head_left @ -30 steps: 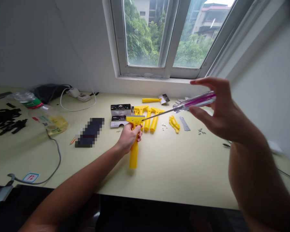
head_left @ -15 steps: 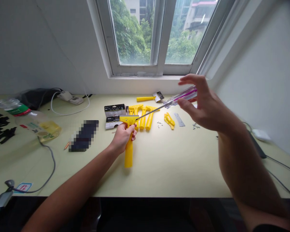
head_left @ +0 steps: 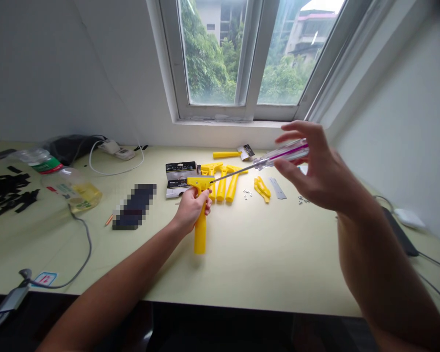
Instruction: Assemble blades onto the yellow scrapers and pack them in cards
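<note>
My left hand (head_left: 193, 209) is wrapped round the handle of a yellow scraper (head_left: 200, 234), its head upright above my fingers. A screwdriver (head_left: 282, 154) with a clear and purple handle slants down leftward, its tip at the scraper's head. My right hand (head_left: 315, 168) has thumb and fingers around the end of that handle. Behind the held scraper lie several yellow scrapers (head_left: 231, 188). To their right are small white nuts (head_left: 247, 193), yellow plastic pieces (head_left: 261, 189), grey metal blades (head_left: 277, 188) and small screws (head_left: 302, 199), partly beside my right hand.
Black and white boxes (head_left: 181, 169) stand behind my left hand. Another yellow scraper (head_left: 226, 155) lies near the window. At left are a blurred dark object (head_left: 135, 208), a bottle (head_left: 64, 178), black strips (head_left: 11, 193) and a cable (head_left: 90, 244). A white adapter (head_left: 409, 218) sits at right.
The whole view has shifted, so the table's items appear slightly further right. Both hands keep their hold on the scraper and the screwdriver, whose tip stays at the scraper's head.
</note>
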`<action>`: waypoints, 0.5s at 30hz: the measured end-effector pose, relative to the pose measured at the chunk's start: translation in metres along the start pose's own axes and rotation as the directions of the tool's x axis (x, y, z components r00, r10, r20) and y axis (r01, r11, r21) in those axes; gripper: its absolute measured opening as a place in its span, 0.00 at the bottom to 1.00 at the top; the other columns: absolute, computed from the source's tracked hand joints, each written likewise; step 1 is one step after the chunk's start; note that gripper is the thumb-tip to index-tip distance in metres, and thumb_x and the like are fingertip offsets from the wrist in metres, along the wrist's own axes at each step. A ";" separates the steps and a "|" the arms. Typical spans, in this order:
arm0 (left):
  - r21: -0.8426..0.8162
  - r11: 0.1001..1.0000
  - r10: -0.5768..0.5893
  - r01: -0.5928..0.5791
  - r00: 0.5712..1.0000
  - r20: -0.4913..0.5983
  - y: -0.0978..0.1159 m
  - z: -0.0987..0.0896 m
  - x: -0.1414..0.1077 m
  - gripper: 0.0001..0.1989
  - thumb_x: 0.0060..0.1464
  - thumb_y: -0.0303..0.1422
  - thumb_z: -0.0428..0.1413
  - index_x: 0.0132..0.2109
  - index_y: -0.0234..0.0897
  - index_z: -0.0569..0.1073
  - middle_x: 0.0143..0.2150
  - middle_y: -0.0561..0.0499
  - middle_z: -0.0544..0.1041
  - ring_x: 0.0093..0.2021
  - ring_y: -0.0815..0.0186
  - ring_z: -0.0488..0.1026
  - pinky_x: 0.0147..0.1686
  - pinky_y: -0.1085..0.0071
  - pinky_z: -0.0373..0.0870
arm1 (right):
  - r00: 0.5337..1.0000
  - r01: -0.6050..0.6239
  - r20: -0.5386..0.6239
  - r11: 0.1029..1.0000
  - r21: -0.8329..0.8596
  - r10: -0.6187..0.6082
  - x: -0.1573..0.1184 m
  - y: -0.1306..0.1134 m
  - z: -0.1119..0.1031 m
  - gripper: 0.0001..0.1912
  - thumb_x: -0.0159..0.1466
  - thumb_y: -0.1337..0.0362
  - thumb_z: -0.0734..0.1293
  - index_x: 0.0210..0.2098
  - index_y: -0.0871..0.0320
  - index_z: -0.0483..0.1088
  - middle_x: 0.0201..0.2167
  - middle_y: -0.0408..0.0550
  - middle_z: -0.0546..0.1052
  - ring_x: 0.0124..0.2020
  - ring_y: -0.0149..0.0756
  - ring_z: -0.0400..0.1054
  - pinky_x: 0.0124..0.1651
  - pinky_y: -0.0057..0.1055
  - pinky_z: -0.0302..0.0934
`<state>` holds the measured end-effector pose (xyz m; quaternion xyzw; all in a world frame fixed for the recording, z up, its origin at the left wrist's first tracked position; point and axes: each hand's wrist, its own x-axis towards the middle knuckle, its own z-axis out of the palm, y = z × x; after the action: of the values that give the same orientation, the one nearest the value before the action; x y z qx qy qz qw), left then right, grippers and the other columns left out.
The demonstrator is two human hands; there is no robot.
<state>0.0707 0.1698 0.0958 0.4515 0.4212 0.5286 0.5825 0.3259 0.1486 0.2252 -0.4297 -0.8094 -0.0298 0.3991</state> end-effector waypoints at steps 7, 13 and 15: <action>0.043 0.999 0.010 -0.010 1.000 -0.008 0.002 0.003 -0.001 0.15 0.51 0.37 0.59 0.41 0.31 0.68 0.27 0.51 0.72 0.21 0.72 0.70 0.19 0.75 0.69 | 0.995 -0.041 -0.092 0.998 -0.047 0.037 0.003 0.013 0.000 0.21 0.62 0.52 0.66 0.53 0.48 0.65 0.38 0.46 0.77 0.32 0.41 0.74 0.33 0.39 0.70; 0.049 0.998 0.035 -0.034 0.999 -0.009 0.000 0.002 0.000 0.14 0.51 0.37 0.60 0.40 0.31 0.68 0.36 0.47 0.74 0.23 0.73 0.71 0.18 0.76 0.69 | 0.999 -0.032 -0.028 0.999 -0.038 0.031 0.003 0.012 -0.003 0.22 0.62 0.52 0.67 0.53 0.51 0.65 0.36 0.46 0.77 0.31 0.40 0.74 0.33 0.39 0.69; 0.055 0.998 0.026 -0.025 0.999 -0.020 0.001 0.002 0.000 0.14 0.51 0.37 0.59 0.40 0.31 0.68 0.34 0.48 0.74 0.21 0.73 0.70 0.18 0.76 0.68 | 0.999 -0.044 0.002 0.999 -0.007 0.044 0.003 0.013 -0.003 0.25 0.62 0.53 0.67 0.57 0.50 0.62 0.41 0.47 0.77 0.32 0.40 0.74 0.34 0.39 0.70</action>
<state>0.0727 0.1697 0.0974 0.4670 0.4360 0.5290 0.5586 0.3361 0.1574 0.2254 -0.4489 -0.8000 -0.0232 0.3974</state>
